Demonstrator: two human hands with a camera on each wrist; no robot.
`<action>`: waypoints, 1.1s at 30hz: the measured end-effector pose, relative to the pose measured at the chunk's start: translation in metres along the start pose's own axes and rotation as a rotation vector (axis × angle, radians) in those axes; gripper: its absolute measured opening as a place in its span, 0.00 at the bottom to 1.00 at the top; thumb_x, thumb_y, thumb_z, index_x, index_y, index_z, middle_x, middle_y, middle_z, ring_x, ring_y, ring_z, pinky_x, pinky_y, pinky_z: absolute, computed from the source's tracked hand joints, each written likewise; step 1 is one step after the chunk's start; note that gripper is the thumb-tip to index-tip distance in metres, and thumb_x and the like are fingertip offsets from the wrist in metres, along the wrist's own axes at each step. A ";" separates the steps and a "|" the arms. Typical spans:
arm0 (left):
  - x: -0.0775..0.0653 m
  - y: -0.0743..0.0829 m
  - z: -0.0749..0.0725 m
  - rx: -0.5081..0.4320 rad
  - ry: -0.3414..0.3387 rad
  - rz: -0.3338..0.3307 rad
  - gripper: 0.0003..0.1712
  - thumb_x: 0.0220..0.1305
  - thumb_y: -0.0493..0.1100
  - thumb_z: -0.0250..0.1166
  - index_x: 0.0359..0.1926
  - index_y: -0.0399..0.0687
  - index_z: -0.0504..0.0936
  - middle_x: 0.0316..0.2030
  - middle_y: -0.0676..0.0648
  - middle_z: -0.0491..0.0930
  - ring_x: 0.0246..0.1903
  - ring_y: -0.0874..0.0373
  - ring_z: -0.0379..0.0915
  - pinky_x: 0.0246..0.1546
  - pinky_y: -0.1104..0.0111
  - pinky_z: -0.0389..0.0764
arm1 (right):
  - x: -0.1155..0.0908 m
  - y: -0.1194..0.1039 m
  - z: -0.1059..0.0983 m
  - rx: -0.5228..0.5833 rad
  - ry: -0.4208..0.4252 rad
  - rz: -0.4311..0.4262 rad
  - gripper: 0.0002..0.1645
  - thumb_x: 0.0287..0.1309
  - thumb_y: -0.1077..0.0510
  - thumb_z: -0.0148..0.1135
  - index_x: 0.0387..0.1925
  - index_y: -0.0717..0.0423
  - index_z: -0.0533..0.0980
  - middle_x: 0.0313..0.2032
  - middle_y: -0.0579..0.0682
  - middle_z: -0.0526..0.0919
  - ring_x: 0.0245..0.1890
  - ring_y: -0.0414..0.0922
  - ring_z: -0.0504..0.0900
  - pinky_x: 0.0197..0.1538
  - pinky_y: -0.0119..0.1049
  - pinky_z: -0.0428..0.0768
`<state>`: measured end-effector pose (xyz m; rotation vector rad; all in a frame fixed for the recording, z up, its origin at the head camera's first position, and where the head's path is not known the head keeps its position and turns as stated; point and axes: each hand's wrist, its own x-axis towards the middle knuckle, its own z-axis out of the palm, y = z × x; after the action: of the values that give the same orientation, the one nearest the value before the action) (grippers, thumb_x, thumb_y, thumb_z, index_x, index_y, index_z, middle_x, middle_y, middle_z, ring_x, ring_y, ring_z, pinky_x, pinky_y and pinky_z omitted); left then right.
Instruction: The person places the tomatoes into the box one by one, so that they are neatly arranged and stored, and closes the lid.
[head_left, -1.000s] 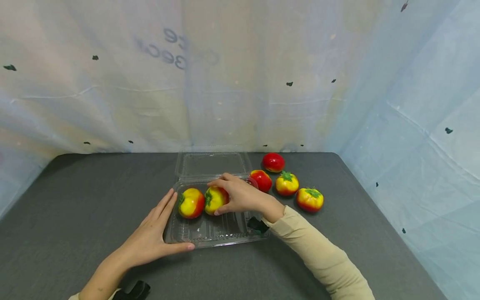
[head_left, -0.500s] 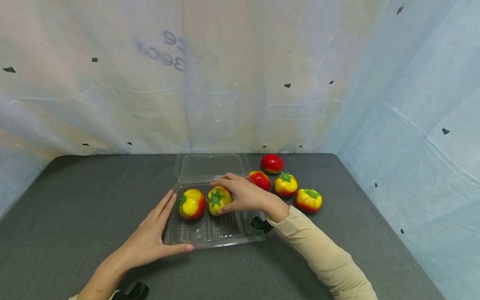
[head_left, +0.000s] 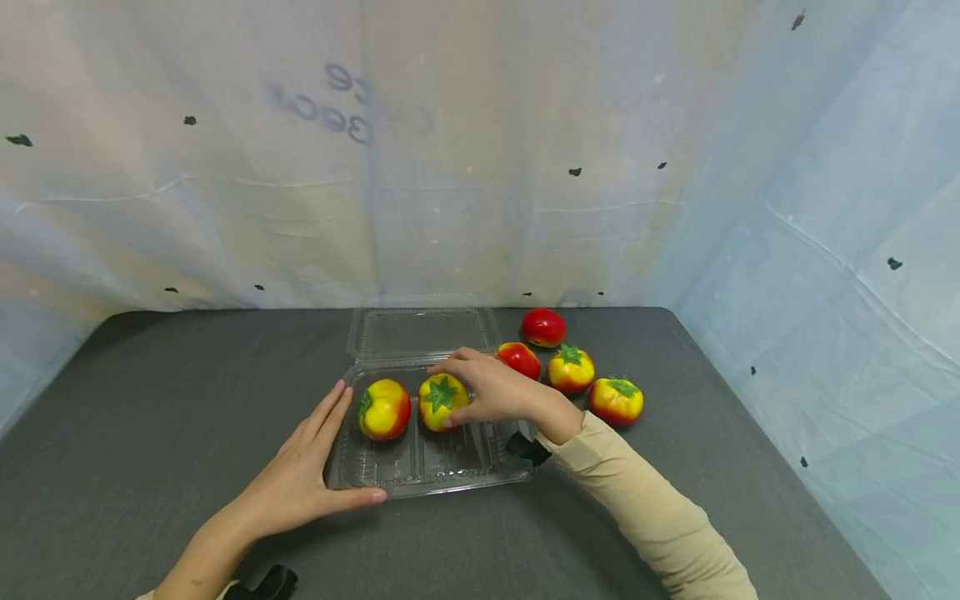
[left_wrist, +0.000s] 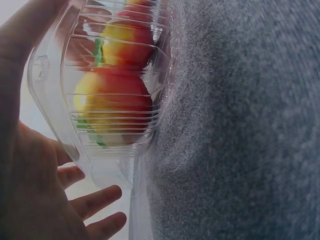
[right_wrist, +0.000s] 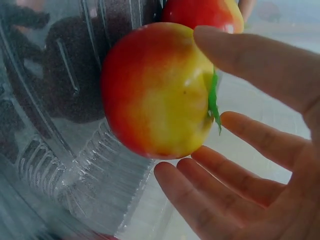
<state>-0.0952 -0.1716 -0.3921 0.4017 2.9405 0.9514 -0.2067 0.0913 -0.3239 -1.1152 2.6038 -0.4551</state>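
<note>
A clear plastic clamshell box [head_left: 375, 477] lies with its lid [head_left: 423, 332] folded back behind it. My left hand [head_left: 300, 479] rests at its left end, fingers straight along the side and thumb at the front corner. Inside, a yellow-and-red fruit [head_left: 385, 409] sits at the left, its green leafy top facing left. Beside it is a second yellow-and-red fruit [right_wrist: 160, 92], its star-shaped green top facing up. My right hand [head_left: 491, 392] holds this one, the thumb [right_wrist: 240, 55] on one side and fingertips on the other. In the left wrist view, both fruits show through the box wall [left_wrist: 112, 132].
To the right of the box, on the dark grey table [head_left: 187, 400], lie two mostly red fruits [head_left: 543, 327] and two yellow-topped fruits [head_left: 570, 369] with green leaves. A pale plastic sheet [head_left: 450, 150] hangs behind the table, another [head_left: 847, 250] along its right side.
The fruit in my right hand has turned so that its green top faces up, and it has shifted slightly right, away from the other fruit. My left hand has stayed in place.
</note>
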 end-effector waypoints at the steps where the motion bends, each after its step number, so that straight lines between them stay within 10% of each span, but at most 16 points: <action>1: 0.000 0.000 0.000 0.000 -0.001 0.001 0.73 0.41 0.75 0.69 0.77 0.56 0.35 0.76 0.45 0.35 0.68 0.28 0.47 0.50 0.27 0.59 | 0.000 0.000 0.000 -0.003 0.000 -0.002 0.38 0.51 0.49 0.72 0.64 0.49 0.70 0.59 0.50 0.72 0.57 0.47 0.73 0.61 0.43 0.73; 33: -0.001 -0.002 0.001 0.003 0.006 0.013 0.72 0.42 0.75 0.68 0.77 0.56 0.35 0.76 0.47 0.33 0.68 0.29 0.47 0.51 0.28 0.59 | -0.058 0.047 -0.013 0.090 0.358 0.030 0.32 0.52 0.53 0.71 0.60 0.53 0.74 0.61 0.55 0.71 0.59 0.51 0.71 0.55 0.50 0.76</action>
<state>-0.0950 -0.1726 -0.3941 0.4190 2.9486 0.9508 -0.2032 0.1673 -0.3232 -1.0449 2.8613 -0.8241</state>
